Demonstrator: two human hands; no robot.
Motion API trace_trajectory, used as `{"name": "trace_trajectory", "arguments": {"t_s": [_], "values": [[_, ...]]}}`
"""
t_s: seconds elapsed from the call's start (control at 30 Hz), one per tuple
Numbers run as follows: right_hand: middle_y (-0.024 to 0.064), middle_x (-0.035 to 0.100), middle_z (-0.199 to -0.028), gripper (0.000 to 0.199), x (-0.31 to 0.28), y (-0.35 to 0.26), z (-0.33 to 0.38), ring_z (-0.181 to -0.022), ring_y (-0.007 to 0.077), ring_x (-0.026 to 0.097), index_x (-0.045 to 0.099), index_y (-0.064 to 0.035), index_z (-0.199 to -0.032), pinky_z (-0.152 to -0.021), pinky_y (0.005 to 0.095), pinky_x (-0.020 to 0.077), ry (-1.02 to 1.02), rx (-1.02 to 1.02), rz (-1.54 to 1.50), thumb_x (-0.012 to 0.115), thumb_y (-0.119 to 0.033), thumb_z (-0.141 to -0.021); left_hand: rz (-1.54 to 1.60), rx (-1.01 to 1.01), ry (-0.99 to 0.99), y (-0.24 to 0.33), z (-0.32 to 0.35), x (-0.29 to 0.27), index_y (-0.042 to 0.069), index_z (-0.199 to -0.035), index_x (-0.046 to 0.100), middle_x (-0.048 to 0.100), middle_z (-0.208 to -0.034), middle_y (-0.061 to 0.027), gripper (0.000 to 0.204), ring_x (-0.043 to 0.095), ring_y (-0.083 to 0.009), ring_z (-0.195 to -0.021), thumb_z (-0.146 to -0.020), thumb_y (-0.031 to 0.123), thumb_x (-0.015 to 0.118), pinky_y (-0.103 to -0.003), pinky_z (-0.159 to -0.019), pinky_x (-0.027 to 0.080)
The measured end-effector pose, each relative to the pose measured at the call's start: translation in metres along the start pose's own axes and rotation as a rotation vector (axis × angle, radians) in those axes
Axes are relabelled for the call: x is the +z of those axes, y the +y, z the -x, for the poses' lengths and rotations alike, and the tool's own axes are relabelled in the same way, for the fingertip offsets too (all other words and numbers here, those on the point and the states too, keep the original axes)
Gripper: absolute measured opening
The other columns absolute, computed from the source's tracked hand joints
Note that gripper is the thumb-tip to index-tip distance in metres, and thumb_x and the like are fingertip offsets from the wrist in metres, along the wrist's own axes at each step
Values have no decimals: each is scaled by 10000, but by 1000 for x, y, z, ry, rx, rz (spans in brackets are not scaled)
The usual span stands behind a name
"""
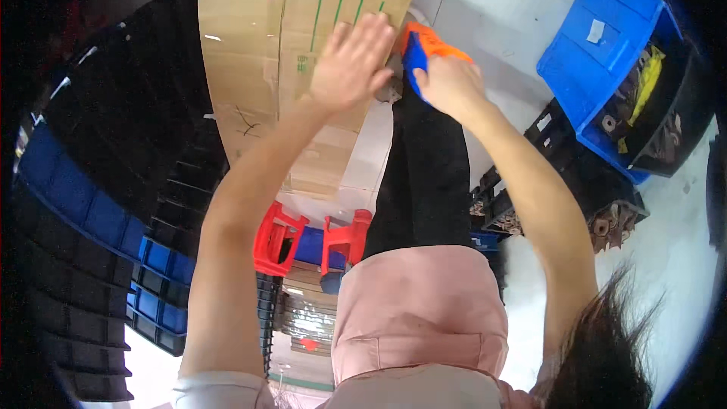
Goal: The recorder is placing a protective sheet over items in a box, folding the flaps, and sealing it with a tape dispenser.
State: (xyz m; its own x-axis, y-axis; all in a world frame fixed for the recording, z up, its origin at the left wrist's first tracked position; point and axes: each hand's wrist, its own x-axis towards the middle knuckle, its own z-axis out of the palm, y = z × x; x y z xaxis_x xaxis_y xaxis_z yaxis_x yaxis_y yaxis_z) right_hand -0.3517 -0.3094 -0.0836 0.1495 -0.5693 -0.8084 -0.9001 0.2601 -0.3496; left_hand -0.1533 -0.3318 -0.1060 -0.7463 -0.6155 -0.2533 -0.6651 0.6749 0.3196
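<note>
Pink clothing [420, 318] fills the near view. Ahead, the left hand [350, 64] lies open and flat on the brown cardboard box [257, 68]; beside it, the right hand [453, 85] grips an orange-and-blue tape dispenser [421, 49] at the box edge. Sealing seems underway; next needs a steady pull.

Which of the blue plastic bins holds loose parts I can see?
The bright blue plastic bin at upper right, beyond the right hand: brown and yellow pieces show inside it. The blue bins stacked at left show only their outer walls.
</note>
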Motion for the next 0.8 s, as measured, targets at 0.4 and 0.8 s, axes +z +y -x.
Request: {"name": "trace_trajectory", "arguments": {"t_s": [0.4, 0.8], "values": [[213, 640, -922, 427, -10, 35, 9, -907, 366, 610, 639, -18, -904, -796, 472, 467, 174, 351, -77, 488, -413, -847, -1074, 410, -574, 46, -34, -8, 54, -1332, 411, 306, -1443, -68, 580, 180, -252, -1369, -863, 391, 445, -469, -1106, 119], [199, 644, -793, 401, 28, 95, 78, -705, 283, 640, 607, 32, -957, -670, 375, 471, 258, 103, -417, 557, -358, -874, -987, 294, -1427, 59, -76, 146, 149, -1348, 416, 331, -1433, -78, 567, 227, -277, -1346, -850, 403, 511, -474, -1090, 143]]}}
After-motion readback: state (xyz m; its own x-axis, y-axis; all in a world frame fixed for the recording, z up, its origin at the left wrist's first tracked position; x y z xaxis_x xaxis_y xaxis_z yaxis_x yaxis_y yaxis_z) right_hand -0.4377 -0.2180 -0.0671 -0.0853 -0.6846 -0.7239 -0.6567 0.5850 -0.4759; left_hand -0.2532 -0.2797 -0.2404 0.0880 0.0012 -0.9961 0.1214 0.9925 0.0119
